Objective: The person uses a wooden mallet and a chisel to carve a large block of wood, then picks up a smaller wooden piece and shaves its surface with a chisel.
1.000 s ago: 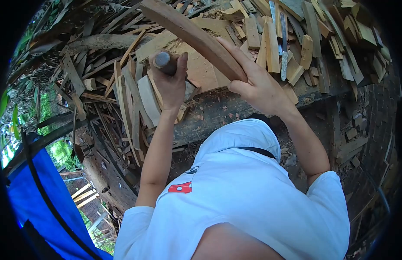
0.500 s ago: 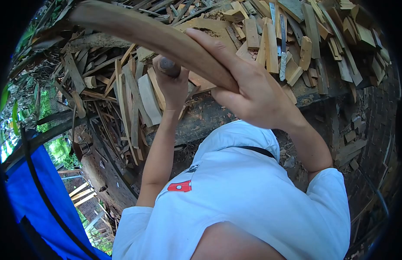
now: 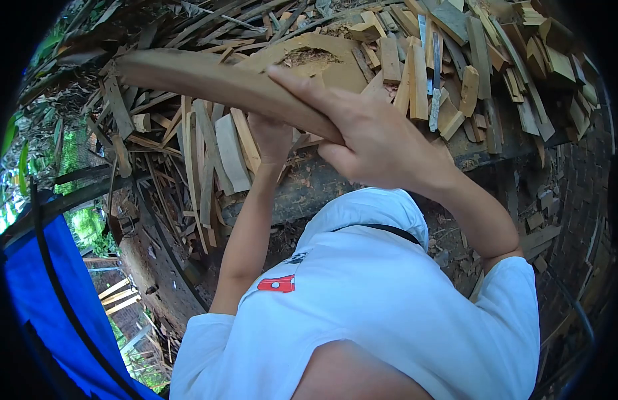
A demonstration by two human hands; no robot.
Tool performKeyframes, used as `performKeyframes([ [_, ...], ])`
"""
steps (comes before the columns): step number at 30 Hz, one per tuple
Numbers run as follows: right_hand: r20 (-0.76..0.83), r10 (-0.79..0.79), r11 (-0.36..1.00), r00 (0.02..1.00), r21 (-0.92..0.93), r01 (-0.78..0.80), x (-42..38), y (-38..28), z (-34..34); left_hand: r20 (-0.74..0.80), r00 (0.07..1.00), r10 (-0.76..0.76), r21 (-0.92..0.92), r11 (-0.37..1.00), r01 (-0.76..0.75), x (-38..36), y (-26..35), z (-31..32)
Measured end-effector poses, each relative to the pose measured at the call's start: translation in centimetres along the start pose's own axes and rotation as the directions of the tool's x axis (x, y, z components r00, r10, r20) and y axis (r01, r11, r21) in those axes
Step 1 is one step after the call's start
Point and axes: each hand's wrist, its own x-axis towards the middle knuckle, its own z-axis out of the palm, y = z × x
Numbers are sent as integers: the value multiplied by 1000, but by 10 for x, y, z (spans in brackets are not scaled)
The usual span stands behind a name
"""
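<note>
A long, curved piece of wood [image 3: 219,80] slants across the upper middle of the head view, its far end blurred by motion. My right hand [image 3: 382,137] is closed around its near end, the index finger stretched along the top. My left hand [image 3: 270,137] is below and behind the wood, partly covered by it. The left fingers and the dark, round-ended handle they gripped a moment ago are hidden now. Under both hands is a thick wooden block [image 3: 342,57] with a hollowed, chip-filled top.
Cut wood pieces [image 3: 469,87] pile up on the right, with a long metal-looking blade or strip [image 3: 435,80] among them. More offcuts [image 3: 206,147] lean at the left beside a dark beam [image 3: 316,187]. A blue tarp [image 3: 52,300] hangs at the lower left.
The curved wood's far end has swung downward, and my right hand has shifted slightly left with it. The wood now covers the handle and most of my left hand's fingers.
</note>
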Motion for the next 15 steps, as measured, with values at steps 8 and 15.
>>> performKeyframes([
  [8,85,166,981,982,-116,-156,-1,29,4,-26,999,27,43,999,-26,9,-1,7],
  [15,-23,228,970,973,91,-225,-8,43,-2,-116,993,14,-208,977,-39,55,53,-4],
])
